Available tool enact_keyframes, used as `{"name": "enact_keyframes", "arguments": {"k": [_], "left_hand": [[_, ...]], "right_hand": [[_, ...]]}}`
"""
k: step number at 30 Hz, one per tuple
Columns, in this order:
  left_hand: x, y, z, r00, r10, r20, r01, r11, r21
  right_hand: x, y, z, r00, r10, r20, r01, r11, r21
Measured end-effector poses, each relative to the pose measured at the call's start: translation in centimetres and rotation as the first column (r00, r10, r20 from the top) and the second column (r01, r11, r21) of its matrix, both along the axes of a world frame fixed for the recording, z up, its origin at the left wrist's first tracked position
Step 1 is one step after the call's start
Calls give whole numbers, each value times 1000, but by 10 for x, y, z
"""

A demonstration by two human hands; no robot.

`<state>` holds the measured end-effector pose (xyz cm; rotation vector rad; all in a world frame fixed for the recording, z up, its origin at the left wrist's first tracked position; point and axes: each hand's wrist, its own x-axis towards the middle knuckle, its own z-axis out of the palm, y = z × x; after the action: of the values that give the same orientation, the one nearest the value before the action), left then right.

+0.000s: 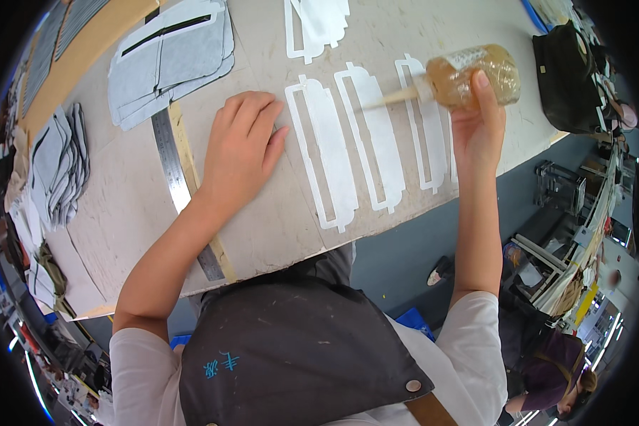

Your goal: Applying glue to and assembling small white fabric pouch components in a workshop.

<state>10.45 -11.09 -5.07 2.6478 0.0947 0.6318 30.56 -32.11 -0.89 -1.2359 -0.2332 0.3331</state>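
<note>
A translucent amber plastic squeeze bottle with a long pale nozzle is held above the far right part of the worn beige worktable. Its long axis is laid almost level, and the bottle is pointed toward the person's left, with the tapered nozzle tip dipped slightly and brought down near the white cut-out pieces. The body is seen as rounded and cloudy, filled with a yellowish-brown liquid, and a pale label is wrapped around its upper side. The bottle is gripped from below by the right hand, with the fingers curled around its body.

Under the nozzle, a row of three flat white frame-shaped cut-outs with long narrow slots is laid side by side on the table, their long axes running away from the person; the nozzle tip is placed between the middle and the right one. Just left of this row, the left hand is rested flat on the table with nothing grasped, its fingers loosely spread and close to the leftmost cut-out.

A steel ruler is passed under the left wrist along a wooden strip. Farther away, a stack of grey fabric panels with white edging is set, and more grey pieces are piled at the table's left edge. A black bag is placed at the far right corner.
</note>
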Motion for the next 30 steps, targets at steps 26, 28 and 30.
{"name": "enact_keyframes", "arguments": {"k": [26,28,30], "left_hand": [[-1,-1,2,1000,2,-20,-2,999,-38],[0,-1,1,1000,-1,-2,1,1000,-22],[0,-1,1,1000,6,5,-6,1000,-23]], "right_hand": [[6,-7,-6,995,85,42,-72,966,-249],[-1,-16,-5,996,80,33,-69,964,-256],[-7,-24,-5,997,77,23,-68,963,-260]]}}
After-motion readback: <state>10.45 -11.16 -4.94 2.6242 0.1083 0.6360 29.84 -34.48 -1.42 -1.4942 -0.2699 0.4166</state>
